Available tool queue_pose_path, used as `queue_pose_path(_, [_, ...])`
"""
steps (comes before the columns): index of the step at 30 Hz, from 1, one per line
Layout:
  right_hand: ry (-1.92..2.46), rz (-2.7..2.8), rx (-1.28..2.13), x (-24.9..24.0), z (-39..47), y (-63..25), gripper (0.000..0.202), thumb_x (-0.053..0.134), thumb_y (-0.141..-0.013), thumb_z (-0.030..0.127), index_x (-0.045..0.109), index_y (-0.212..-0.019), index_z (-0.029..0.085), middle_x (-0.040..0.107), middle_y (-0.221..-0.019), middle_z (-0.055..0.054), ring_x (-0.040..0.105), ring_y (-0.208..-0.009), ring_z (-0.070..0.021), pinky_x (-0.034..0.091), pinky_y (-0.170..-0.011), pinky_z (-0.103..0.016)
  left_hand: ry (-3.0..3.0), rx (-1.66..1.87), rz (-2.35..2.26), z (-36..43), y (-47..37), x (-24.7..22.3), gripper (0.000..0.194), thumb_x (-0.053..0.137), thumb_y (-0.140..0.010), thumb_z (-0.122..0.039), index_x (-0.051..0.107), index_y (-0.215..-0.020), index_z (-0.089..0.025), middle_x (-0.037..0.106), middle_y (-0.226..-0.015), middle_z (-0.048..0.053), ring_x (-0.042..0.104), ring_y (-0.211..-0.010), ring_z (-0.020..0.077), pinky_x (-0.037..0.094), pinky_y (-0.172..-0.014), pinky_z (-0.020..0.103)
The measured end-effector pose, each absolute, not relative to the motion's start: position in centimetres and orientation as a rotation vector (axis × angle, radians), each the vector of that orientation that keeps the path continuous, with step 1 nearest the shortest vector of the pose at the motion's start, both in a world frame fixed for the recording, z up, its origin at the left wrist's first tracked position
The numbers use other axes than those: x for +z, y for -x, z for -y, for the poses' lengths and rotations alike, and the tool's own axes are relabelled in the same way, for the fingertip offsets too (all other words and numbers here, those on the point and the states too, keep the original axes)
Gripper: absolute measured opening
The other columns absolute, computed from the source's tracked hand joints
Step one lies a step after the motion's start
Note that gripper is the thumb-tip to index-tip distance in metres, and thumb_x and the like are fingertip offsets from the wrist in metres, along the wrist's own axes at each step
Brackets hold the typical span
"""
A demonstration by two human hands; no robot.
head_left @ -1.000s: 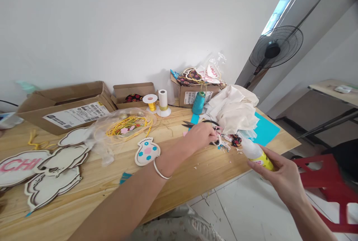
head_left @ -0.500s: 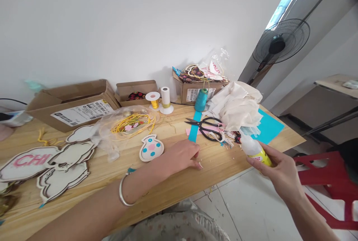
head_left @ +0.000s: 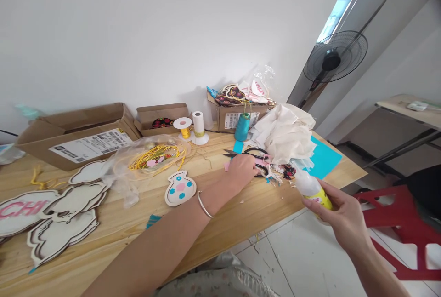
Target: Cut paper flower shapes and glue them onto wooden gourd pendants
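My left hand (head_left: 242, 173) reaches over the black-handled scissors (head_left: 257, 151), its fingers curled together and partly hidden. Whether it touches the scissors, and what it may hold, I cannot make out. A strip of blue felt (head_left: 238, 146) and pink felt (head_left: 226, 166) lie partly under the hand. In my right hand (head_left: 339, 209) is a glue bottle (head_left: 314, 190) with a clear top and yellow label, held tilted above the table's front edge. Left of my left hand lies a white wooden vase-shaped piece (head_left: 180, 188) with blue and pink felt flowers.
Cardboard boxes (head_left: 82, 127) line the wall beside thread spools (head_left: 198, 128). Crumpled white fabric (head_left: 289, 131) and a blue felt sheet (head_left: 325, 159) lie at the right, near fabric scraps (head_left: 288, 172). Stacked wooden cutouts (head_left: 65, 235) lie left. A red stool (head_left: 396, 223) stands beside the table.
My left hand has moved forward and right, from bare wood near the table's front to the scissor handles. My right hand still holds the glue bottle in about the same place.
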State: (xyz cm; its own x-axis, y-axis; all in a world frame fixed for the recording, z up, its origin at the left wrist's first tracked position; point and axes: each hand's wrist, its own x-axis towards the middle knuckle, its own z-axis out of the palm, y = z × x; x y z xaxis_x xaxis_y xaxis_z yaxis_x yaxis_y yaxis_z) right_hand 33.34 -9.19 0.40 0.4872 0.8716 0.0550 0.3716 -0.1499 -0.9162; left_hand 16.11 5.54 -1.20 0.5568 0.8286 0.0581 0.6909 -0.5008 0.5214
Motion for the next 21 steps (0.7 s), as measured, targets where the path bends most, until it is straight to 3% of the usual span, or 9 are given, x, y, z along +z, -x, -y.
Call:
queue_pose_path(5, [1.701,1.03,0.662,0.2,8.2,-32.5,0.061,0.078,-0.048,0.042,0.069,-0.104,0.019,0.067,-0.108,-0.007,0.059,-0.102,-0.0359,0.053,-0.076,-0.04,-2.283,0.432,-1.145,-5.4,-16.0,-0.7,0.019,0.058,-0.076,-0.028,0.07,-0.068,-0.016,0.061,-0.059,0.001,0.053,-0.059,0.0149,0.037,-0.056,0.026])
queue_pose_path(9, [1.598,1.067,0.764,-0.8,6.9,-31.9,0.053,0.077,-0.053,0.043,0.07,-0.101,0.021,0.068,-0.105,-0.006,0.06,-0.1,-0.0333,0.051,-0.078,-0.039,-2.245,0.453,-1.037,-4.9,-15.7,-0.9,0.023,0.056,-0.079,-0.031,0.071,-0.07,-0.016,0.057,-0.055,-0.002,0.048,-0.054,0.0122,0.033,-0.052,0.024])
queue_pose_path(17, [1.539,1.047,0.839,-2.0,6.5,-32.3,0.05,0.077,-0.057,0.039,0.068,-0.103,0.021,0.067,-0.106,-0.006,0.058,-0.099,-0.0306,0.049,-0.078,-0.037,-2.276,0.481,-0.791,-4.0,-15.8,-1.3,0.026,0.047,-0.081,-0.015,0.067,-0.064,-0.016,0.066,-0.068,0.001,0.057,-0.068,0.015,0.039,-0.063,0.023])
queue_pose_path(21, [1.538,1.005,0.84,-1.8,6.5,-32.2,0.05,0.078,-0.054,0.04,0.069,-0.1,0.02,0.068,-0.104,-0.007,0.059,-0.095,-0.0305,0.049,-0.076,-0.037,-2.292,0.533,-0.77,-4.5,-15.6,-2.2,0.013,0.057,-0.079,-0.022,0.068,-0.087,-0.019,0.068,-0.099,0.003,0.058,-0.096,0.0194,0.04,-0.083,0.026])
